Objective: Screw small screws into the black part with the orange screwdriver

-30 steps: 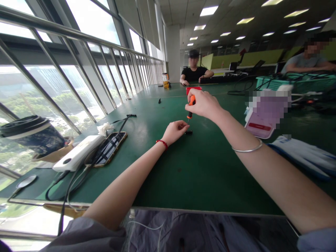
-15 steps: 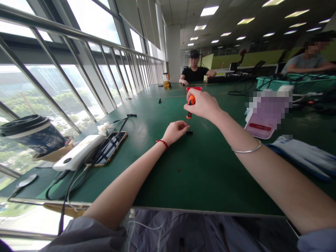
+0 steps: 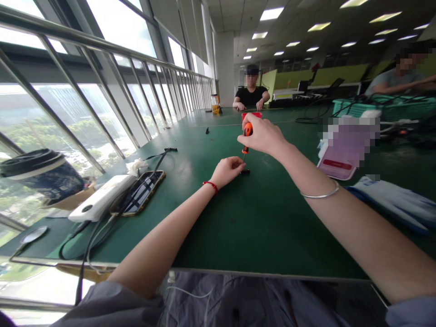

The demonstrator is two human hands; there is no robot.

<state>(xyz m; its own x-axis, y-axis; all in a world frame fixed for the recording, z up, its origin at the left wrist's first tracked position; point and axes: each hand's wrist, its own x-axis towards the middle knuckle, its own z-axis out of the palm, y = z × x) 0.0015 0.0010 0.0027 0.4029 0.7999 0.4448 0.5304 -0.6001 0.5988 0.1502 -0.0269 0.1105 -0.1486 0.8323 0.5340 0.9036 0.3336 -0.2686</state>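
An orange and black screwdriver (image 3: 248, 131) stands nearly upright, its handle gripped from above by the fingers of my right hand (image 3: 265, 134). Its thin shaft runs down to a small black part (image 3: 245, 171) on the green table (image 3: 272, 218). My left hand (image 3: 227, 170) rests low on the table with its fingers pinched together at that black part, close beside the shaft. The left fingertips partly cover the part, and the exact spot where the screwdriver's tip meets it is too small to make out.
A red tray (image 3: 251, 115) lies beyond my right hand. At left are a phone (image 3: 145, 193), a white power bank (image 3: 102, 197), cables and a lidded cup (image 3: 44, 177). Gloves (image 3: 395, 200) and a pink phone (image 3: 340, 161) lie at right. A person (image 3: 252, 96) sits opposite.
My hands and the screwdriver stay almost in place, with only a slight shift of the right fingers. Across the table, the person's arm has drawn inward, both hands now resting near the edge.
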